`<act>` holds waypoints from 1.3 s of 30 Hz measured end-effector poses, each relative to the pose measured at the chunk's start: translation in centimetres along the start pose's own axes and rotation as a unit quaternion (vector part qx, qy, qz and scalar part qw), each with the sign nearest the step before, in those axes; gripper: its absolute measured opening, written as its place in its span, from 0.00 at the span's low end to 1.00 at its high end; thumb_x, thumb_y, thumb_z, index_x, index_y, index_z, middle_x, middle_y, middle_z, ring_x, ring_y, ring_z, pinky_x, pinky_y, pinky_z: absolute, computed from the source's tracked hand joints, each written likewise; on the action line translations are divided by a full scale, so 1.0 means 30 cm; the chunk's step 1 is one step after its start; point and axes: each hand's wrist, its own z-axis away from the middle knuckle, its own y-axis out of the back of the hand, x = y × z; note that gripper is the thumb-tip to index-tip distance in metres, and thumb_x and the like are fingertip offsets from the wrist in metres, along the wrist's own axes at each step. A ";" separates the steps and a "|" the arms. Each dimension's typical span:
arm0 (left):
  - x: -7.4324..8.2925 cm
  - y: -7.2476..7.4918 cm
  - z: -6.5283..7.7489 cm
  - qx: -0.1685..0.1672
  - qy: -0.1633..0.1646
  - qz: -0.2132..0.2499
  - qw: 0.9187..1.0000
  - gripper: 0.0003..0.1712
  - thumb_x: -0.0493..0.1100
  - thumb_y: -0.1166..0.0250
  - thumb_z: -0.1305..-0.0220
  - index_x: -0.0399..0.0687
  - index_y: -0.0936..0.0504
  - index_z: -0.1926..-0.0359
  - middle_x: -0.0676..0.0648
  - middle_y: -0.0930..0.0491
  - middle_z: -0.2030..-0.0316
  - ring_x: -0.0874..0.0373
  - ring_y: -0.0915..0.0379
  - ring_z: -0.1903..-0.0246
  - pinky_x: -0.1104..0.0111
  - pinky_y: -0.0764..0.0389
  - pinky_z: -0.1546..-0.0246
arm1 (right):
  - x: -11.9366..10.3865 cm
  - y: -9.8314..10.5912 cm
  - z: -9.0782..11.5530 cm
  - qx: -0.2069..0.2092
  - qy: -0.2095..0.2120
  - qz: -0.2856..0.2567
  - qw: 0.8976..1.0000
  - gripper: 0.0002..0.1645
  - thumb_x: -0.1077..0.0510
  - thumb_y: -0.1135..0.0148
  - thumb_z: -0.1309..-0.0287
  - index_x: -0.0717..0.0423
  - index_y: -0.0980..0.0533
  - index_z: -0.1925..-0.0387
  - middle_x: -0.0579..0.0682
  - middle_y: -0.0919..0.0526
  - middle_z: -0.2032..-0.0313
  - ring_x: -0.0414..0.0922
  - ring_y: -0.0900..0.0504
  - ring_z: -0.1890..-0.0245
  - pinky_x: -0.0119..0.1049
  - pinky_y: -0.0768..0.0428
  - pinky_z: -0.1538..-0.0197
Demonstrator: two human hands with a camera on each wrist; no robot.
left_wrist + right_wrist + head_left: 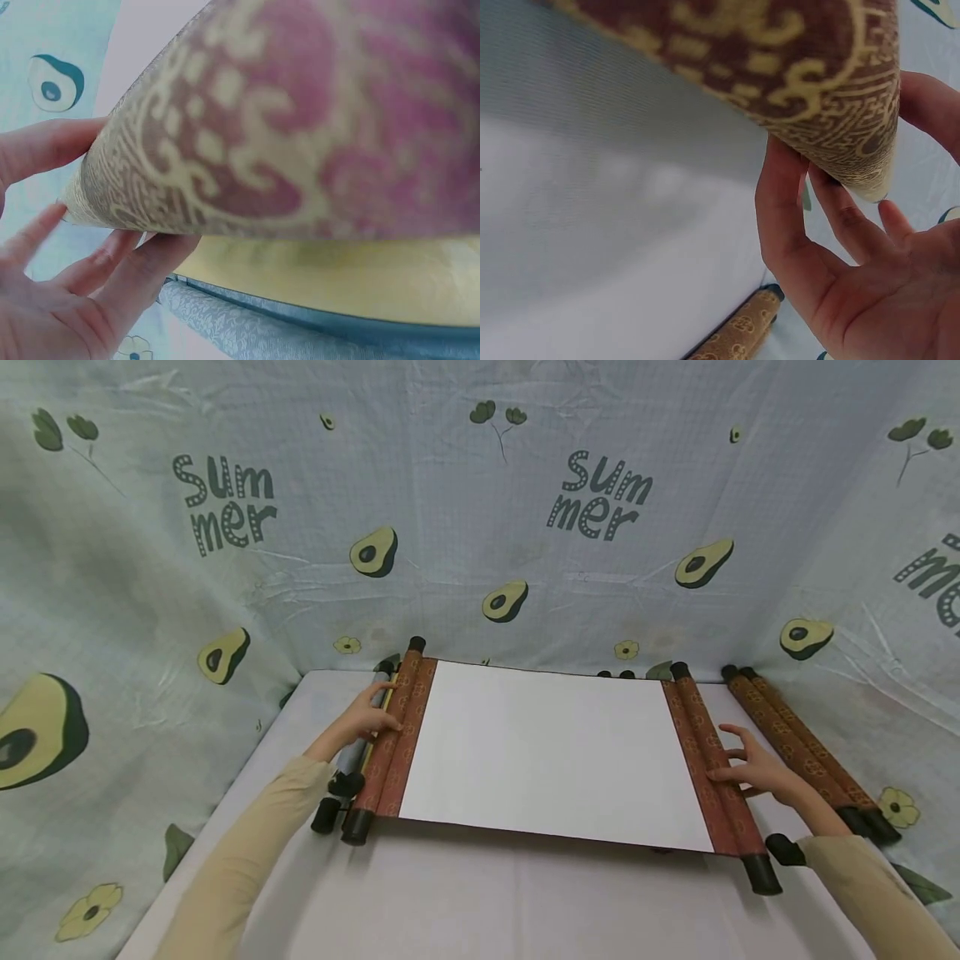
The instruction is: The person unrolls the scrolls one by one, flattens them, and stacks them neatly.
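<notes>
A hanging scroll with a blank white sheet [555, 752] is partly unrolled, its red-brown patterned ends wound on rollers with black knobs. My left hand [363, 724] grips the left roller [390, 735], with fingers on both sides of it in the left wrist view. At the other end my right hand [757, 768] holds the right roller [716, 760]. Fingers of that hand [885, 277] reach beneath the patterned roll [802, 75] in the right wrist view. A shadow under the scroll's near edge shows it raised off the table [525, 910].
Beside the left roller lies a grey-blue patterned scroll [247, 322], partly covered, with a yellow surface [360, 270] next to it. Two brown patterned scrolls [802, 743] lie along the right side. Black knobs [626, 675] peek out behind the sheet. An avocado-print cloth [450, 527] hangs around the table.
</notes>
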 end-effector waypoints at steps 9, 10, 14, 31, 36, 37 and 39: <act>0.021 0.008 -0.022 0.014 0.075 0.031 0.997 0.42 0.37 0.37 0.52 0.33 0.46 0.36 0.42 0.33 0.61 0.62 0.42 0.83 0.67 0.26 0.76 | -0.021 0.030 -0.019 -0.012 -0.034 0.003 0.999 0.56 0.48 0.42 0.47 0.71 0.65 0.36 0.78 0.51 0.42 0.64 0.29 0.52 0.48 0.22 0.61; 0.019 0.008 -0.026 0.016 0.078 0.035 0.996 0.42 0.37 0.37 0.52 0.33 0.46 0.37 0.41 0.33 0.57 0.62 0.41 0.82 0.67 0.26 0.76 | -0.020 0.033 -0.024 -0.014 -0.037 0.004 0.999 0.55 0.47 0.42 0.47 0.71 0.65 0.36 0.78 0.51 0.41 0.65 0.30 0.51 0.48 0.22 0.60; 0.006 0.003 -0.051 0.016 0.083 0.061 0.995 0.42 0.37 0.37 0.51 0.34 0.46 0.36 0.34 0.38 0.43 0.56 0.31 0.71 0.67 0.23 0.73 | -0.017 0.040 -0.042 -0.016 -0.048 0.006 0.999 0.55 0.48 0.42 0.47 0.71 0.66 0.36 0.78 0.53 0.41 0.68 0.33 0.49 0.49 0.23 0.59; -0.011 -0.028 -0.097 0.036 0.106 0.100 0.989 0.41 0.34 0.37 0.51 0.33 0.45 0.36 0.34 0.38 0.44 0.53 0.29 0.71 0.67 0.24 0.75 | -0.012 0.050 -0.105 -0.031 -0.087 -0.014 0.996 0.58 0.46 0.40 0.50 0.70 0.65 0.35 0.77 0.50 0.41 0.67 0.34 0.47 0.50 0.24 0.55; -0.011 -0.038 -0.101 0.060 0.113 0.090 0.988 0.39 0.34 0.36 0.52 0.34 0.41 0.38 0.36 0.36 0.45 0.55 0.29 0.73 0.67 0.24 0.74 | -0.009 0.043 -0.123 -0.020 -0.102 -0.027 0.994 0.59 0.46 0.38 0.52 0.69 0.63 0.35 0.76 0.50 0.40 0.67 0.35 0.46 0.49 0.24 0.56; -0.013 -0.039 -0.104 0.063 0.113 0.088 0.988 0.39 0.34 0.35 0.52 0.34 0.41 0.38 0.36 0.36 0.45 0.55 0.29 0.72 0.67 0.23 0.73 | -0.009 0.042 -0.128 -0.019 -0.105 -0.029 0.994 0.59 0.46 0.38 0.52 0.69 0.63 0.35 0.76 0.51 0.40 0.67 0.35 0.46 0.49 0.24 0.56; -0.016 -0.039 -0.106 0.070 0.114 0.087 0.987 0.39 0.34 0.35 0.53 0.34 0.40 0.39 0.35 0.36 0.44 0.53 0.28 0.71 0.66 0.23 0.72 | -0.010 0.040 -0.136 -0.016 -0.110 -0.031 0.993 0.59 0.46 0.38 0.52 0.69 0.63 0.35 0.76 0.52 0.40 0.67 0.35 0.46 0.48 0.24 0.56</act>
